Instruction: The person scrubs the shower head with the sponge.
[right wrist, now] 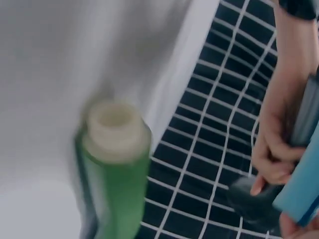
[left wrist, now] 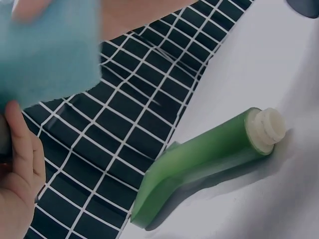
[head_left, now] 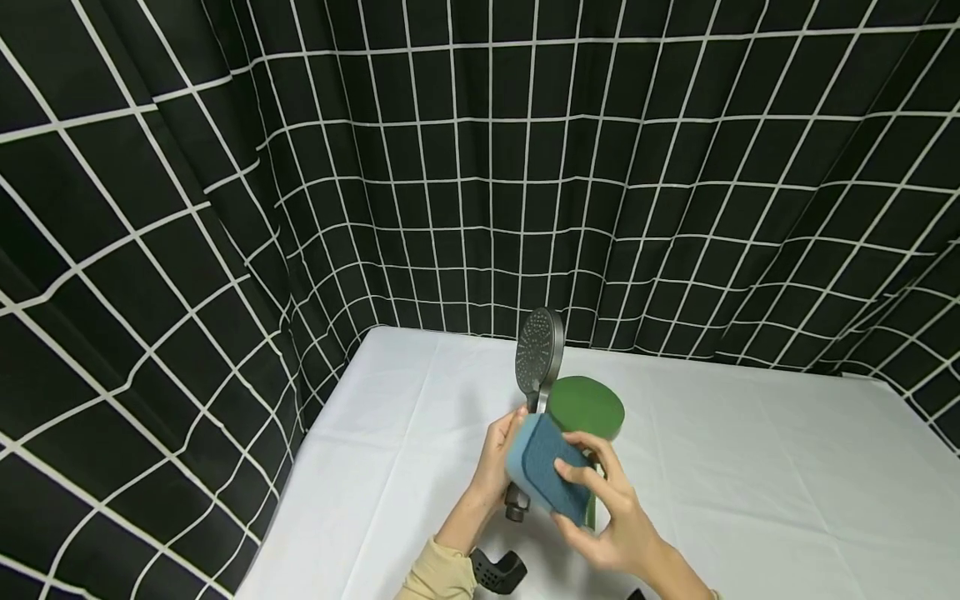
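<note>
My left hand (head_left: pixel 491 462) grips the handle of a dark grey shower head (head_left: pixel 536 352), its round nozzle face tilted up and its threaded end poking out below. My right hand (head_left: pixel 613 508) pinches a thick blue sponge (head_left: pixel 557 471) between thumb and fingers, its darker side turned toward me. The sponge overlaps the shower head's handle in the head view and hides part of it. Lying behind the hands is a green shower head (head_left: pixel 583 407) with a broad round top; the left wrist view shows its bent handle ending in a white threaded neck (left wrist: pixel 270 126).
A white cloth (head_left: pixel 720 467) covers the table. Black curtains with white grid lines (head_left: pixel 495 167) stand along the back and sides. Black straps (head_left: pixel 498 572) sit around the wrists, by a beige sleeve (head_left: pixel 438 571).
</note>
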Motion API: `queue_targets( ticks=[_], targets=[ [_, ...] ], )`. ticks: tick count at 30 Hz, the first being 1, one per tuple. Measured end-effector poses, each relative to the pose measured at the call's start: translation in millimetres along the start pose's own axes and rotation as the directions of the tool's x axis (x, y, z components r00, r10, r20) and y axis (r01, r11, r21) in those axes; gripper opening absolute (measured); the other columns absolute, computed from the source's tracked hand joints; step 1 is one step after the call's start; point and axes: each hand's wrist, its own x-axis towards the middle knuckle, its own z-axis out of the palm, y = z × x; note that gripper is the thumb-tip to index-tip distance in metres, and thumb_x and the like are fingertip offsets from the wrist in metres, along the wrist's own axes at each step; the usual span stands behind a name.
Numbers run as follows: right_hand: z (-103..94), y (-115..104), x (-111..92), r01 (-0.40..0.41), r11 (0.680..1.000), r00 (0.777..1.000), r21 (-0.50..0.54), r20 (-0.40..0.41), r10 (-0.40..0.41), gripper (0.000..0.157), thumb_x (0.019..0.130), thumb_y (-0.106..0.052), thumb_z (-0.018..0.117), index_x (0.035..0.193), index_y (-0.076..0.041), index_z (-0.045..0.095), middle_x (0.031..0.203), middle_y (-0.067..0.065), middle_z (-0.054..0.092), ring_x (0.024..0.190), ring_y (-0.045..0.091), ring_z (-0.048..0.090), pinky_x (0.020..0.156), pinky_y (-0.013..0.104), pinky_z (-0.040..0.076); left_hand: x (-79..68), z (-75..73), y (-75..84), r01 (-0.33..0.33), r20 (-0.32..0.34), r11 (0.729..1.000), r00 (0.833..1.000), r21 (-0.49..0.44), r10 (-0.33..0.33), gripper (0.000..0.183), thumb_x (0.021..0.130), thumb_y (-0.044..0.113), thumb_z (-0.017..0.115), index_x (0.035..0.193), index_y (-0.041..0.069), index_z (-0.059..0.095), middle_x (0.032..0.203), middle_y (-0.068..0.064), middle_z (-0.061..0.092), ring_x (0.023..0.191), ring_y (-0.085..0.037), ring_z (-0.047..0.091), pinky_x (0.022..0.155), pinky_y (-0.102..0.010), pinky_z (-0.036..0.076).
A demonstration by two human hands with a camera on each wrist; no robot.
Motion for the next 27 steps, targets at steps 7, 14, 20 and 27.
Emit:
queue_targets(
  ticks=[7, 14, 20, 27],
  targets=[
    [-0.1, 23, 0, -0.184, 0.966, 0.980, -0.180, -0.115, 0.165, 0.051, 0.087, -0.041, 0.058, 0.105, 0.007, 0.063, 0.115, 0.036, 0.045, 0.098, 0.037, 0.045, 0.076, 0.023, 0.038, 1.4, 1.6, -9.3, -0.001, 0.004, 0.998, 1.000, 0.056, 0.001, 0.040, 0.103, 0.019, 0.031, 0.107, -0.014, 0.054, 0.085, -0.002, 0.059, 0.072, -0.006, 0.056, 0.066, -0.022, 0.048],
    [-0.5, 1, 6, -0.176, 0.983, 0.984, -0.051, -0.016, 0.176, 0.038, 0.079, -0.018, 0.071, 0.104, 0.008, 0.062, 0.112, 0.036, 0.045, 0.102, 0.035, 0.045, 0.090, 0.018, 0.036, 2.7, -3.5, -6.7, -0.020, -0.011, 0.997, 1.000, 0.068, 0.020, 0.039, 0.103, 0.018, 0.030, 0.112, -0.011, 0.056, 0.094, -0.002, 0.062, 0.089, -0.008, 0.056, 0.080, -0.022, 0.045],
    [0.6, 1, -16, -0.006, 0.996, 0.986, 0.086, 0.167, -0.009, 0.043, 0.082, -0.024, 0.069, 0.114, 0.003, 0.060, 0.118, 0.034, 0.041, 0.111, 0.030, 0.043, 0.090, 0.021, 0.039, 0.3, -2.5, 13.5, 0.016, -0.004, 0.999, 1.000, 0.030, -0.016, 0.039, 0.104, 0.014, 0.023, 0.092, -0.010, 0.051, 0.074, 0.000, 0.053, 0.063, -0.004, 0.050, 0.059, -0.017, 0.045],
    [2.9, 6, -4, 0.084, 0.992, 0.993, 0.091, 0.077, -0.091, 0.041, 0.083, -0.022, 0.069, 0.111, 0.006, 0.061, 0.114, 0.038, 0.043, 0.112, 0.034, 0.044, 0.092, 0.026, 0.038, -3.7, -1.1, 16.2, -0.036, 0.099, 0.999, 0.994, -0.034, 0.039, 0.039, 0.103, 0.018, 0.033, 0.098, -0.017, 0.050, 0.078, 0.005, 0.056, 0.067, -0.003, 0.051, 0.060, -0.016, 0.045]
  ],
)
